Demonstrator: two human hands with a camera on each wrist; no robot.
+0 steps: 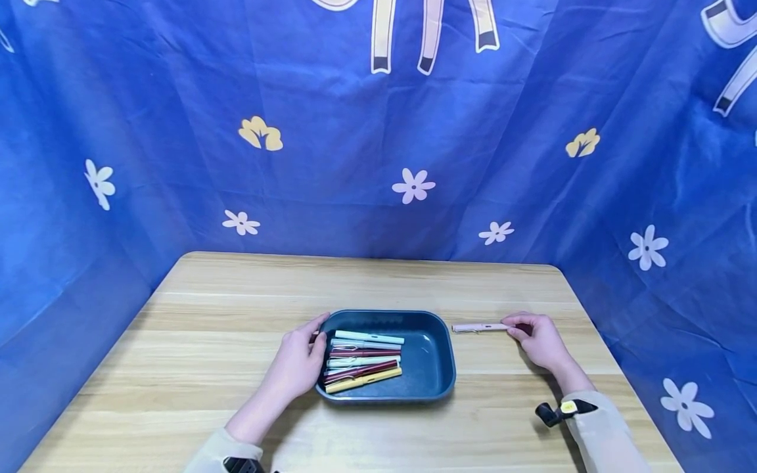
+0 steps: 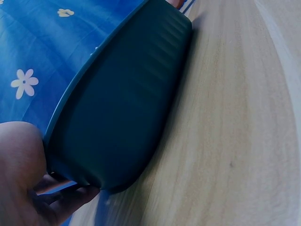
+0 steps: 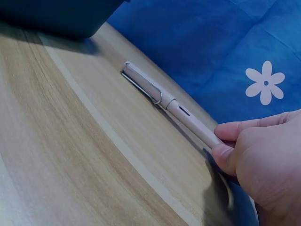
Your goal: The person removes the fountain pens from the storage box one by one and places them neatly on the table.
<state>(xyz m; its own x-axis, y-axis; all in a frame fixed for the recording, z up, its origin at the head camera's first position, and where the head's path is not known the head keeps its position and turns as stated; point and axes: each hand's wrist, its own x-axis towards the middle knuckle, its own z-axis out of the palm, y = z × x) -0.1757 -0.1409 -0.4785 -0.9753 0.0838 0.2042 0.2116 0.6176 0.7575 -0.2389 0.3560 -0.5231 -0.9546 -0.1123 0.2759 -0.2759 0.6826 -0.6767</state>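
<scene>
My left hand (image 1: 300,360) grips the left end of a dark teal plastic bin (image 1: 424,371), thumb at the rim and fingers against the outer wall in the left wrist view. Several pens lie side by side in the bin's left half, among them a pale blue pen (image 1: 378,338), dark red ones and a yellow pen (image 1: 363,381) nearest me. To the right of the bin, my right hand (image 1: 541,340) pinches a pale pink pen (image 3: 190,120) by one end between thumb and forefinger. The pen's clip end points toward the bin, close over the tabletop.
The wooden table (image 1: 236,295) has rounded far corners. A blue curtain (image 1: 331,164) printed with flowers hangs behind and along both sides. A dark camera mount (image 1: 556,412) is strapped to my right wrist over a pale sleeve.
</scene>
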